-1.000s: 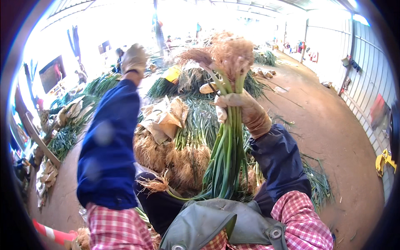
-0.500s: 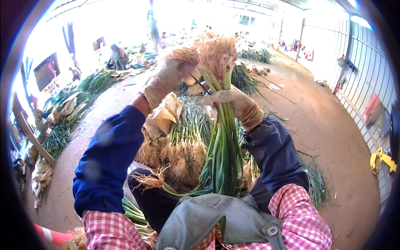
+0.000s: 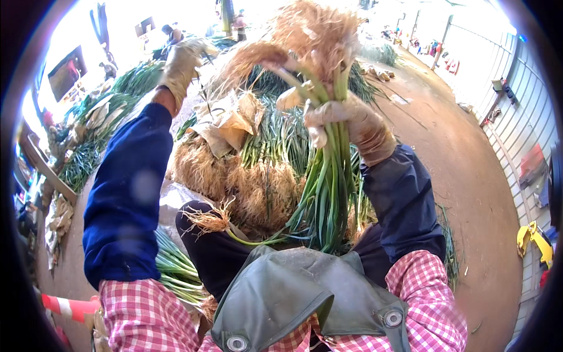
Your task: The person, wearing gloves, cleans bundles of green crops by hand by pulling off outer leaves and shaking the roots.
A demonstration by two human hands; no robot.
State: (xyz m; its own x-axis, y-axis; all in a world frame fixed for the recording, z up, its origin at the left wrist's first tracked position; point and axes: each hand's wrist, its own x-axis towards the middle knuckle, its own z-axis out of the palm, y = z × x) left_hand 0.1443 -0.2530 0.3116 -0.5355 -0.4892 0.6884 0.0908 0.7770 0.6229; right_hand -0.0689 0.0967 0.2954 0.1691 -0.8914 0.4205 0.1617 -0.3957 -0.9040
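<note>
My right hand, in a pale glove, is wrapped around a bunch of green onions. The bunch stands upright with its shaggy brown roots at the top and its green leaves hanging toward my lap. A few stalks lean out to the left above my fist. Up and to the left, apart from the bunch, is my gloved left hand. Its fingers are smeared by motion, with a thin dark strand beside them. One loose onion lies across my knee, roots to the left.
In front of me lies a pile of green onions, roots facing me, with crumpled brown paper on it. More onions rest by my left leg. A red-and-white cone lies lower left. Onion heaps line the left side; a metal wall stands right.
My left hand has moved from beside the roots outward to the upper left. The bunch in my right hand appears slightly farther right, and some stalks now lean out leftward.
</note>
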